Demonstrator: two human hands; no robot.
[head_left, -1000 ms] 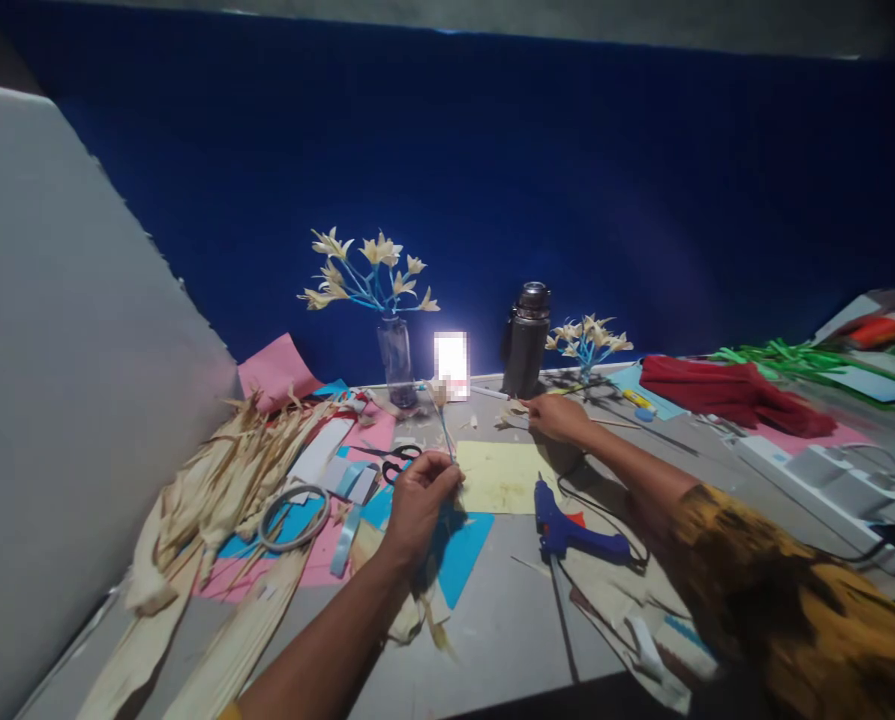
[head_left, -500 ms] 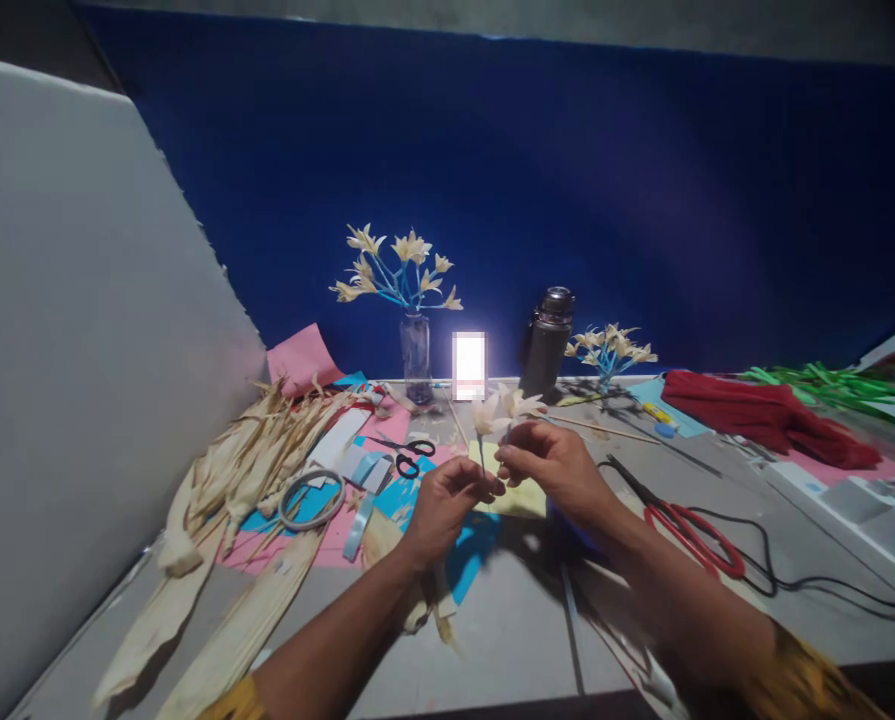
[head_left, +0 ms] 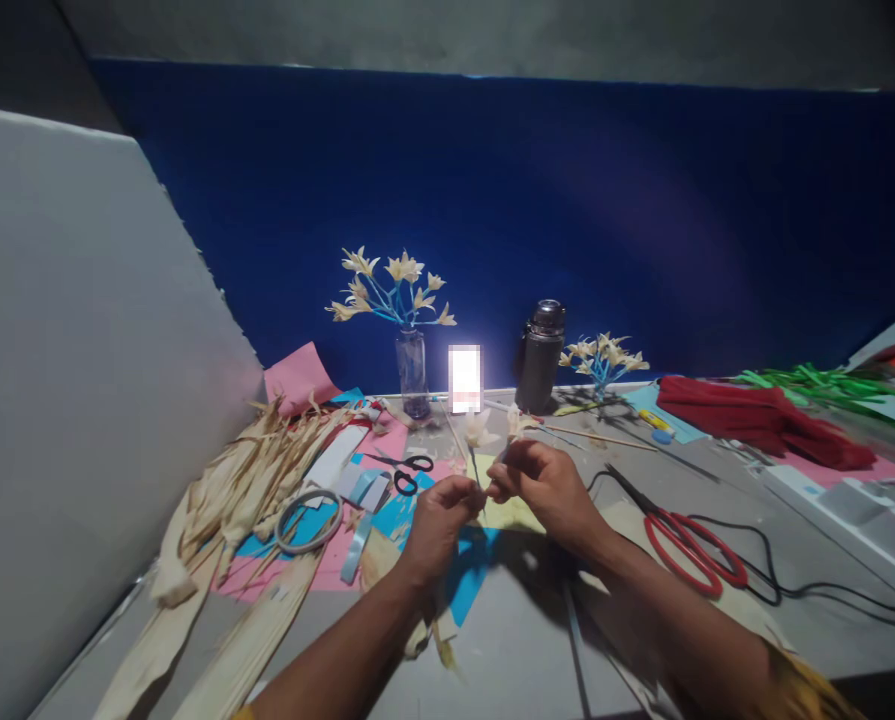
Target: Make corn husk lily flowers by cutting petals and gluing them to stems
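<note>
My left hand (head_left: pixel 441 520) pinches the thin stem of a pale husk flower (head_left: pixel 478 430), which stands upright above the fingertips. Close beside it, my right hand (head_left: pixel 548 488) has its fingers closed around the base of a second pale husk flower (head_left: pixel 520 422), hiding most of that stem. The fingertips of both hands nearly meet, and I cannot tell whether they touch. Under the hands lie a yellow sheet (head_left: pixel 508 512) and a blue sheet (head_left: pixel 468 580).
Dried husks (head_left: pixel 233 480), a tape roll (head_left: pixel 308 522) and black scissors (head_left: pixel 404 472) lie left. Behind stand a glass vase (head_left: pixel 413 375) of flowers, a bright lit rectangle (head_left: pixel 466 380) and a flask (head_left: pixel 541 355). Red-handled scissors (head_left: pixel 694 550), a cable and red cloth (head_left: pixel 762 420) lie right.
The view has tilted slightly upward, so the table sits lower in the picture. My right fingertips have come closer to my left ones, and the two flowers are still held.
</note>
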